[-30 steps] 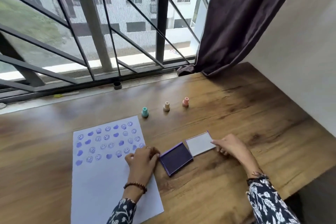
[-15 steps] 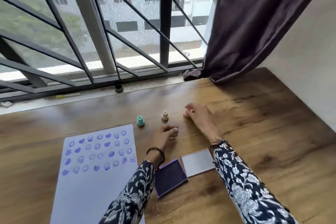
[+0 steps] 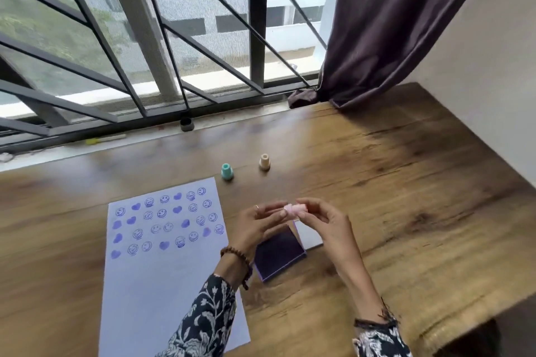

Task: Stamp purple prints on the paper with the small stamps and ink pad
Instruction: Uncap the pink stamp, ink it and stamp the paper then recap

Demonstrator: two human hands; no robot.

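While both hands' fingers [image 3: 278, 213] pinch pink stamp [image 3: 295, 209] above ink pad [image 3: 280, 255], teal stamp [image 3: 227, 171] & beige stamp [image 3: 264, 162] stand nr paper [image 3: 162, 284].

Both hands are raised a little above the counter [image 3: 406, 182] and meet in front of the body. The left hand [image 3: 255, 229] has its fingers curled, with thumb and fingertips pinching the pink stamp [image 3: 295, 209] from the left side. The right hand [image 3: 327, 226] holds the same stamp from the right with bent fingers. Both forearms come up from below, in patterned sleeves.
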